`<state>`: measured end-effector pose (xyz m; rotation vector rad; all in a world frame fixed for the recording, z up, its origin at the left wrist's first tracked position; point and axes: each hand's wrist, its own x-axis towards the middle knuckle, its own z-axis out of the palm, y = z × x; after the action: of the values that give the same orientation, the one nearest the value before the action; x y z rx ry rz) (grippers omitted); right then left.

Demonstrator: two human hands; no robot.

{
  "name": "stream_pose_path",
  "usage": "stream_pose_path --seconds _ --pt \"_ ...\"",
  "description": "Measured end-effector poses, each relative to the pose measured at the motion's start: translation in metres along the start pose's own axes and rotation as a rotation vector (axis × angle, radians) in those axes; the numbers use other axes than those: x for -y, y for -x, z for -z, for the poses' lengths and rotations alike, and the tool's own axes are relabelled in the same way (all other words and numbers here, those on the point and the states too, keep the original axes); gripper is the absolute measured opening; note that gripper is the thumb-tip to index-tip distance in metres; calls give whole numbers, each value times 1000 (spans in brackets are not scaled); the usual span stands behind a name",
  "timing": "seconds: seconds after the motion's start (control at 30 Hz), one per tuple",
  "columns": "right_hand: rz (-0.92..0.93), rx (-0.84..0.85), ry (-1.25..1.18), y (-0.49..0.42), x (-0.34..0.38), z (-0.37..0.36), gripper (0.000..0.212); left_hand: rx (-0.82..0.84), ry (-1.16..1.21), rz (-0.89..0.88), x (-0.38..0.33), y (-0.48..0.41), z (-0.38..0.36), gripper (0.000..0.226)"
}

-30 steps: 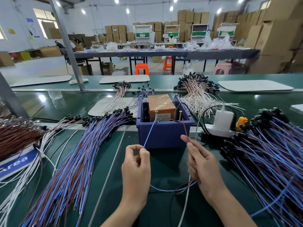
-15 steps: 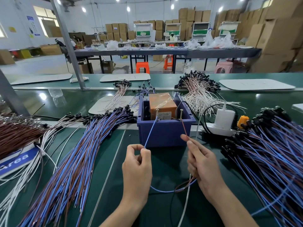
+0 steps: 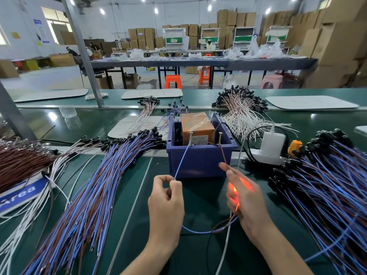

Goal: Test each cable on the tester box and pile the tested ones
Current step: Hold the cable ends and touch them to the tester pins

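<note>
The tester box (image 3: 200,161) is a blue bin holding an orange unit, with two upright screws at its front rim. My left hand (image 3: 165,203) pinches the blue wire (image 3: 181,162) of one cable, its tip touching the left screw (image 3: 191,135). My right hand (image 3: 243,199) pinches the brown wire (image 3: 223,154), which runs up to the right screw (image 3: 220,136). An orange-red light glows inside my right hand. The cable's slack loops on the table between my wrists. A long pile of blue-brown cables (image 3: 95,187) lies on the left, another pile (image 3: 325,183) on the right.
A white power strip with a charger (image 3: 273,144) and an orange plug sits right of the box. White-wire bundles (image 3: 238,114) lie behind it, brown and white bundles (image 3: 21,161) at far left. A metal post (image 3: 83,54) rises at back left.
An orange-red glow has appeared inside my right hand. Both hands have stayed in nearly the same place, with the wire tips on the screws.
</note>
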<state>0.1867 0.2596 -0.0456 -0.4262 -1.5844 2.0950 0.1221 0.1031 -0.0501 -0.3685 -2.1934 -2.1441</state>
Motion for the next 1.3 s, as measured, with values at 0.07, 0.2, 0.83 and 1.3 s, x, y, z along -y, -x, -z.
stream_pose_path --seconds 0.07,0.2,0.83,1.3 --pt "-1 -2 -2 0 0 0 24 -1 1 -3 0 0 0 8" --pt "0 1 3 1 2 -1 24 -9 3 -1 0 0 0 7" --pt "-65 23 -270 4 7 6 30 -98 -197 -436 -8 9 1 30" --pt "-164 65 -237 12 11 -3 29 552 -655 -993 1 32 -21 19"
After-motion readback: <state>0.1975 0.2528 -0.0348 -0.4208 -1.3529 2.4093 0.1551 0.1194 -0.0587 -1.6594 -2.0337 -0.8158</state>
